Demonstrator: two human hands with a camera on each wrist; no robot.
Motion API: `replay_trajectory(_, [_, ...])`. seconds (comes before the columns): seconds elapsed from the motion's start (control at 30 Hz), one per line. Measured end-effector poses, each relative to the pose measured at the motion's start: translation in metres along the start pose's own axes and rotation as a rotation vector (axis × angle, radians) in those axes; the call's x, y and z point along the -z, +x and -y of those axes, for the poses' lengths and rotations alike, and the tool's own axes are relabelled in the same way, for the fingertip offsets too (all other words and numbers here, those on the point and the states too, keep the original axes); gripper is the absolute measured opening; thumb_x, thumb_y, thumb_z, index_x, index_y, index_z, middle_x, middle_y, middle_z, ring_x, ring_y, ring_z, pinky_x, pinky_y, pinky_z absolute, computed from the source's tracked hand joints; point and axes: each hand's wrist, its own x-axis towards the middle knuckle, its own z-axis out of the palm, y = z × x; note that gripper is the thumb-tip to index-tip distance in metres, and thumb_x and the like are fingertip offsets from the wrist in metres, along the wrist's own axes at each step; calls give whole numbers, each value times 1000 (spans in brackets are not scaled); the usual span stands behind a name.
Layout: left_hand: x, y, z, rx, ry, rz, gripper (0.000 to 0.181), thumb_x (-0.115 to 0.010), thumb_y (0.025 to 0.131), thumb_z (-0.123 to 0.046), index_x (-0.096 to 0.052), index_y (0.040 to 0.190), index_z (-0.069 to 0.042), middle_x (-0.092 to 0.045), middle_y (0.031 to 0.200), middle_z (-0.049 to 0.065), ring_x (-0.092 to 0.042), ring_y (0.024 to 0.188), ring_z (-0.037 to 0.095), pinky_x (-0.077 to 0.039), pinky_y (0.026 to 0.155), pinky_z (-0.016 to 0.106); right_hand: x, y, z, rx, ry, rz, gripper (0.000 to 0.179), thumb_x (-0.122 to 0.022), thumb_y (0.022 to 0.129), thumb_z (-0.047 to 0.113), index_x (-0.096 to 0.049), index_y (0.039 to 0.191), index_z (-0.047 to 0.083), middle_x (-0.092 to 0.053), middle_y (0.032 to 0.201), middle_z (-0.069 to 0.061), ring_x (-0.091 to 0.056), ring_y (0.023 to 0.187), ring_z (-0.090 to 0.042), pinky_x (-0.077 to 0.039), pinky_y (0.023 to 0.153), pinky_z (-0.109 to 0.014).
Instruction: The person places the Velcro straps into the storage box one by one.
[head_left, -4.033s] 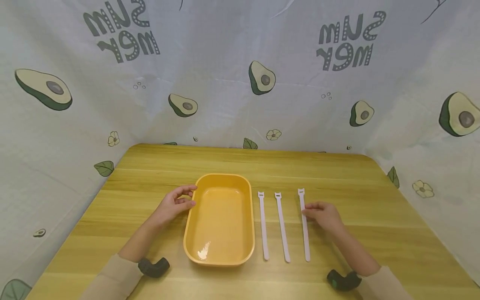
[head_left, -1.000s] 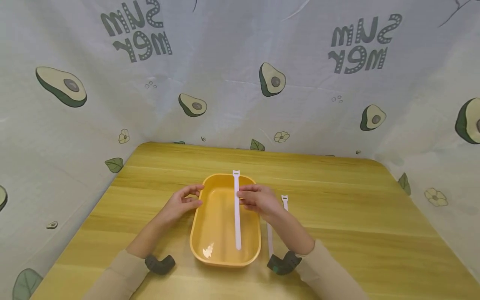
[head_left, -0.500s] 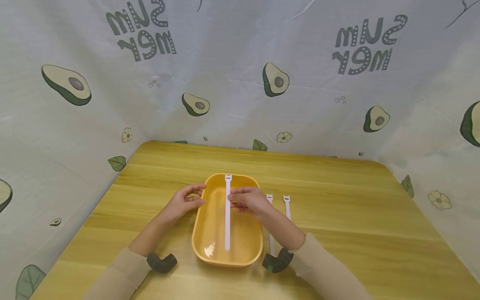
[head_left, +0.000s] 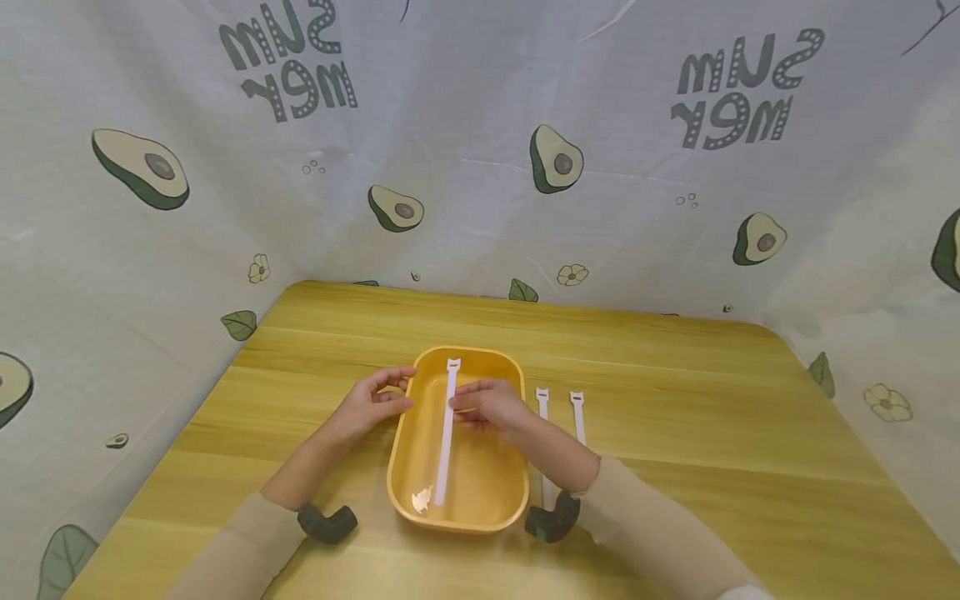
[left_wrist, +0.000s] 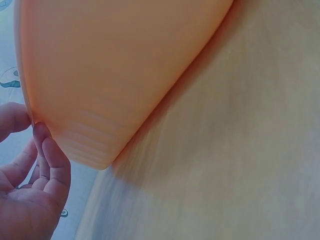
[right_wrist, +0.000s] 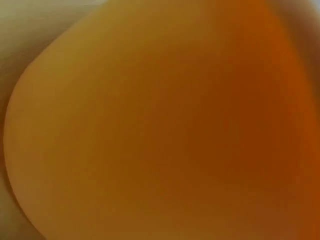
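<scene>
A yellow rectangular plastic tub (head_left: 483, 477) with rounded corners stands on the table. My left hand (head_left: 369, 404) pinches its left rim; in the left wrist view the thumb and fingers of that hand (left_wrist: 37, 197) meet on the rim of the tub (left_wrist: 110, 75). Inside the tub, my right hand (head_left: 491, 406) pinches a white cable strap (head_left: 445, 458) with a slotted head. The strap slants lengthwise along the tub; whether it touches the floor I cannot tell. In the right wrist view, the blurred wall of the tub (right_wrist: 150, 125) hides the hand.
Two more white straps, a nearer one (head_left: 543, 402) and a farther one (head_left: 577, 403), lie right of the tub, partly covered by my right forearm. The wooden table (head_left: 675, 400) meets an avocado-print curtain (head_left: 465, 167) behind and at both sides.
My right hand has picked up the rightmost strap and carried it left over the tub, then lowered it inside, where it now tilts. The left hand keeps its place on the rim.
</scene>
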Motion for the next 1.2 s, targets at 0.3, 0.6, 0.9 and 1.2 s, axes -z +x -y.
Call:
replay_trajectory(0.3, [-1,0,0,0,6,-1,49,-62,91,2,-44,135,14,-47,114,21,-59,86,14,-51,74,20,-5,6,-5,-29,-45,-8,16,-70,86,0,-65,100,-6,-69,77,-7,-65,59,-12,-52,55,-20])
replay_trajectory(0.6, [-2,1,-1,2,-8,5,50,-63,91,1,-44,135,13,-45,116,25,-58,86,13,-51,75,19,-11,10,-10,-57,-106,-28,9,-69,85,-1,-65,92,-3,-68,73,-5,-63,58,-10,-50,52,-19])
replay_trajectory(0.9, [-3,1,-1,6,-23,5,50,-63,91,2,-42,136,14,-45,115,23,-58,85,12,-50,74,18,-20,13,-14,-42,-194,-24,8,-68,85,-2,-67,91,-5,-66,65,-6,-62,55,-10,-51,52,-21])
replay_trajectory(1.2, [0,0,-1,-1,-24,7,50,-62,91,2,-43,136,13,-46,113,18,-58,86,12,-50,74,19,-23,19,-17,-28,-202,-59,5,-69,84,-4,-65,87,-4,-66,65,-7,-62,52,-11,-52,49,-21])
